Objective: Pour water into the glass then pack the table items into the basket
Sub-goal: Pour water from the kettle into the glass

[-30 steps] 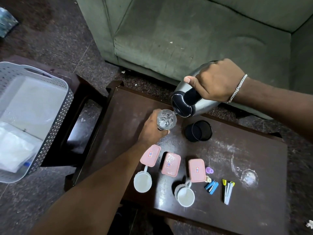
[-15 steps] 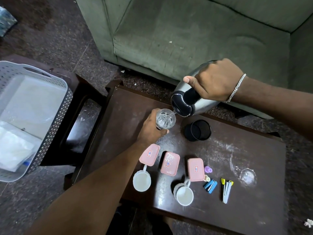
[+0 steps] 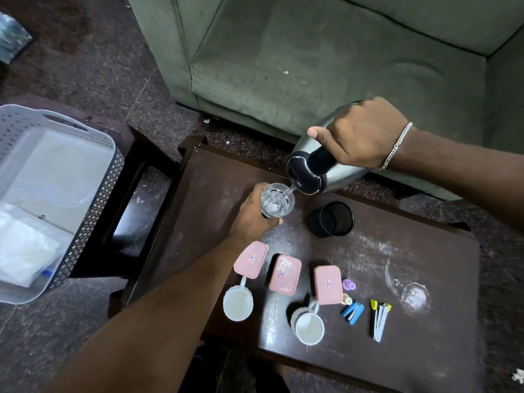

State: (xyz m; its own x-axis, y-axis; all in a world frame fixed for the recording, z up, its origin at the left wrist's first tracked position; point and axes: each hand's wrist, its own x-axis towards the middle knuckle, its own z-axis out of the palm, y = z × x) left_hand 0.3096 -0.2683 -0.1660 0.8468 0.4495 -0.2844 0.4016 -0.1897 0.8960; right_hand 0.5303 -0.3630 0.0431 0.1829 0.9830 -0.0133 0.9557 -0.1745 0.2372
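**Glass being filled over a dark table**

Glass (image 3: 277,200) sits near the table's (image 3: 368,279) far left edge, gripped by the left hand (image 3: 252,217). The right hand (image 3: 360,131), wrapped tight around a tilted steel flask (image 3: 320,163), pours water in. A grey basket (image 3: 56,177) stands off to the left.
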